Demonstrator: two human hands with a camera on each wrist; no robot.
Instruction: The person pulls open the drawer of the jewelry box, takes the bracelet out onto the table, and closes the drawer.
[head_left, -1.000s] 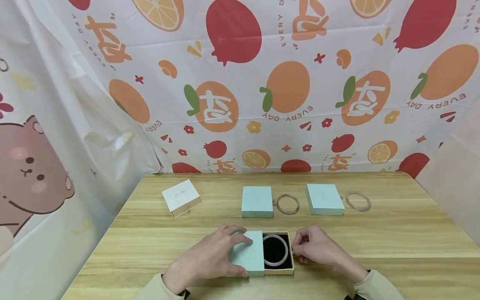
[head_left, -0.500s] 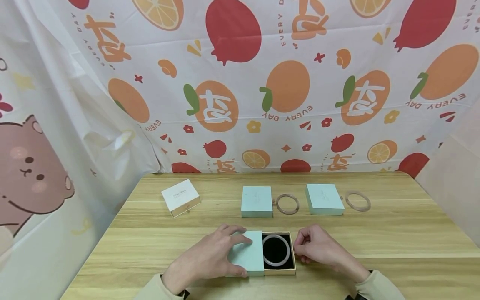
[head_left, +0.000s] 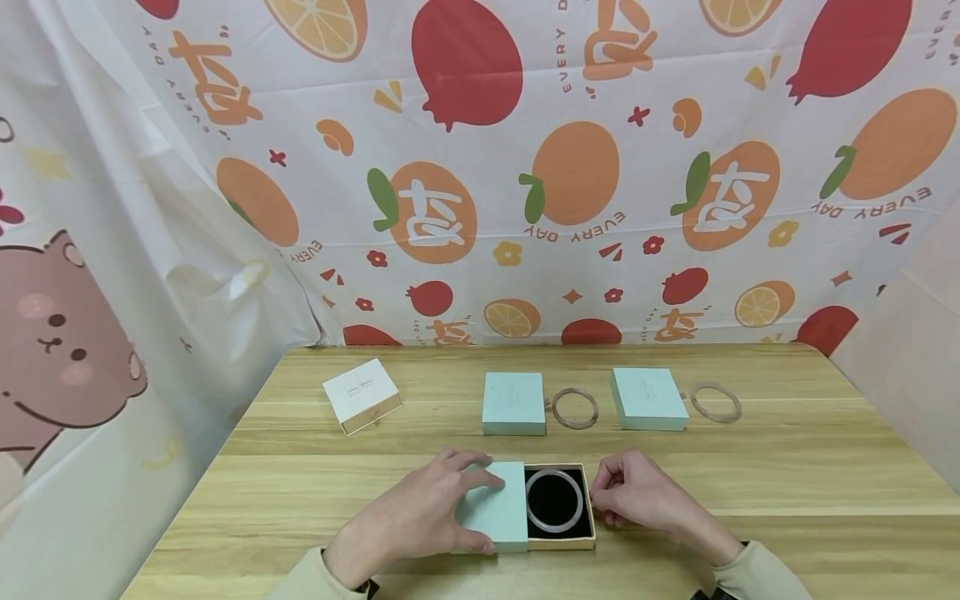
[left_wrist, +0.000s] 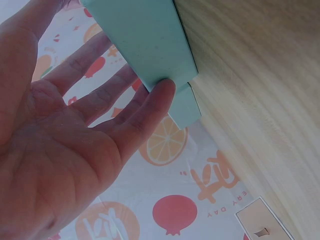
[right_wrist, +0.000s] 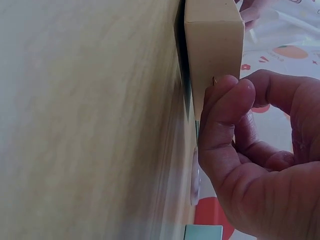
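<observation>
A mint-green sliding gift box point(head_left: 491, 508) lies on the table, its inner drawer point(head_left: 561, 543) pulled partway out to the right. My left hand point(head_left: 427, 504) holds the box's sleeve, thumb on the near side and fingers over the top and far side. In the left wrist view a fingertip presses the sleeve's side wall point(left_wrist: 150, 40). A pale translucent bangle point(head_left: 553, 527) lies on the drawer's black lining. At the drawer's right end, my right hand point(head_left: 633, 496) pinches a small pull tab between thumb and forefinger; the fingertips mostly hide the tab in the right wrist view.
Two more mint-green boxes point(head_left: 513, 400) point(head_left: 650, 396) stand farther back on the wooden table point(head_left: 300, 483), each with a bangle point(head_left: 595, 412) point(head_left: 738, 408) at its right side. A white box point(head_left: 363, 392) sits at the back left. A fruit-print curtain point(head_left: 495, 200) hangs behind.
The drawer has slid slightly farther right out of the sleeve, with my right hand moving along with it and more of the bangle showing. My left hand has stayed in place.
</observation>
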